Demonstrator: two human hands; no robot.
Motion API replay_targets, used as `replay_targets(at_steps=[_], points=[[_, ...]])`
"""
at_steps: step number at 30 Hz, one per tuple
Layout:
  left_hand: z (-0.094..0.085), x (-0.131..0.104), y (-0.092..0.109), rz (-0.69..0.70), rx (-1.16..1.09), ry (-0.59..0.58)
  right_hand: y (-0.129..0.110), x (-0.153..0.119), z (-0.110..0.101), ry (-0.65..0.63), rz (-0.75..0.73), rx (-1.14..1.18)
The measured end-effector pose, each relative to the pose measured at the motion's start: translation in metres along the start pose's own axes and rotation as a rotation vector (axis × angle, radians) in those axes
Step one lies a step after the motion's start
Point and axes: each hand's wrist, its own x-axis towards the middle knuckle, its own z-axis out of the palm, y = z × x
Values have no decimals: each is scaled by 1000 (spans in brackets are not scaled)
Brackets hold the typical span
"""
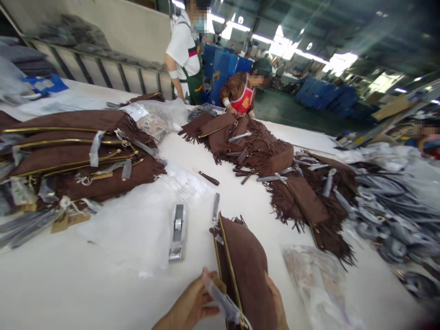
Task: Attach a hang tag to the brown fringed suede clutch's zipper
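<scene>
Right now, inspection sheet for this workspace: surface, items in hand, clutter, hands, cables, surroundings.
Surface: white table, items spread across it.
Job's things: brown pouch with gold zipper, tilted, between the hands; plastic-wrapped strip.
Clutter: stacked brown pouches left; fringed brown pile beyond; tape dispenser; wrapped straps right.
Hands: left hand pinches the strip; right hand against the pouch's side, grip partly hidden.
Cables: nothing seen.
Surroundings: person in white, person in red apron, both beyond the table.
</scene>
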Motion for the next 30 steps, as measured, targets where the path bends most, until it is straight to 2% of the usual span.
replay_targets(at_steps=[1, 3, 7, 12, 16, 23, 30], points=[[10, 6, 1, 17, -99, -18, 15, -8, 1, 45, 32, 48], [24, 14, 0, 30, -139, 0, 39, -21, 1, 136, 99, 145], [27, 19, -12, 71, -73, 105, 62, -38, 2, 171, 192, 244], [24, 19, -17, 80, 20, 181, 68, -45, 2, 100, 297, 429], [27, 21, -17, 113, 95, 193, 70, -45, -2, 69, 272, 538], [20, 28, -31, 161, 277, 252, 64, -47, 1, 58, 380, 537], [18, 30, -36, 174, 267, 243, 67, -42, 2, 102, 325, 479]])
